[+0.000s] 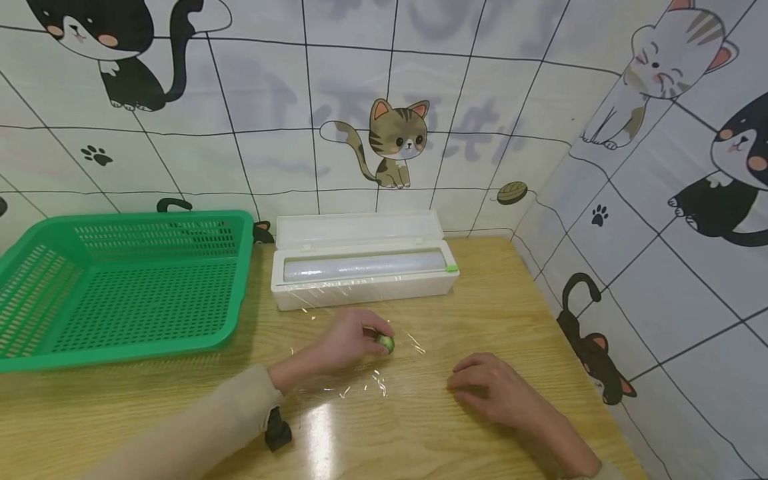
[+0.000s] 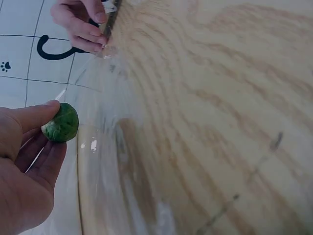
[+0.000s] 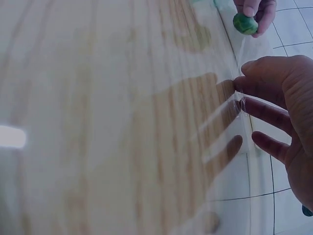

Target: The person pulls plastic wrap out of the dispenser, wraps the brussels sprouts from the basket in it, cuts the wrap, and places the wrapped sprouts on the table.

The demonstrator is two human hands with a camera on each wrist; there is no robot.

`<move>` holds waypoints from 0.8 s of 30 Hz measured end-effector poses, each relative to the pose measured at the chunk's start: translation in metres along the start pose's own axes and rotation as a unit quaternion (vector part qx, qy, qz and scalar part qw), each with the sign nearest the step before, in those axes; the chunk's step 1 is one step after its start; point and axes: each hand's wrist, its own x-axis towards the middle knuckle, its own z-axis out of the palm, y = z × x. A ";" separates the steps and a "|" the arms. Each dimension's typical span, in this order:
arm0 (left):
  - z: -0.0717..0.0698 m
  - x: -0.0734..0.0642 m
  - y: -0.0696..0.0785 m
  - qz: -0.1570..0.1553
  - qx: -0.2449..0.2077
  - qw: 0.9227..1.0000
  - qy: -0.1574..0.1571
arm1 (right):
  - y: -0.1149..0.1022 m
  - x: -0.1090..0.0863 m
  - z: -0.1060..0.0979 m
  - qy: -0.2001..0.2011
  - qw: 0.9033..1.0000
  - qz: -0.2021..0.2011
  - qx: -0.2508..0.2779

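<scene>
Beige sleeve point(image 1: 204, 413), nearest item, reaching out to a held green sprout point(image 1: 386, 343)

Left hand point(image 1: 345, 343): fingers grasping the sprout, thumb on one side and fingertips on the other; sprout small, round, leafy-looking, at the very tips of these fingers
Black fitting point(image 1: 278, 430): at the cuff, behind the left fingers
Right hand point(image 1: 495, 393): fingers released, loosely extended, tips at the crinkled edge of the film; whether they pin it is hard to tell
Clear film point(image 1: 379, 382): thin sheet below the left fingers, between them and the right fingertips, seen chiefly by its glints
Wood-grained surface point(image 1: 396, 453): under both sets of fingers
White box point(image 1: 366, 290): lid raised, just beyond the left fingers; film roll point(image 1: 366, 267) inside, green tab point(image 1: 452, 269) at its right end
Green basket point(image 1: 144, 347): perforated, to the left of the left fingers
Cat-print sheet point(image 1: 258, 100): upright, beyond all fingers

Condition notes, by judgement: sprout held by little of its round side, so a loosened pinch could let it drop and roll; film thin and likely clingy, so a brush of either hand could crease it, fold it on itself or drag it askew
</scene>
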 end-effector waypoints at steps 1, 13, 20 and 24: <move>0.002 0.001 -0.001 0.002 0.011 1.000 0.001 | 0.000 0.000 0.000 0.002 1.000 0.000 0.000; 0.009 0.000 -0.007 0.080 0.147 0.986 0.001 | -0.001 0.003 0.002 0.018 1.000 -0.017 0.005; 0.007 -0.002 -0.005 0.070 0.176 0.982 -0.013 | 0.003 0.004 0.005 0.042 0.998 -0.049 0.008; 0.006 -0.004 -0.008 0.102 0.214 0.971 -0.008 | 0.005 0.004 0.005 0.054 0.997 -0.057 0.017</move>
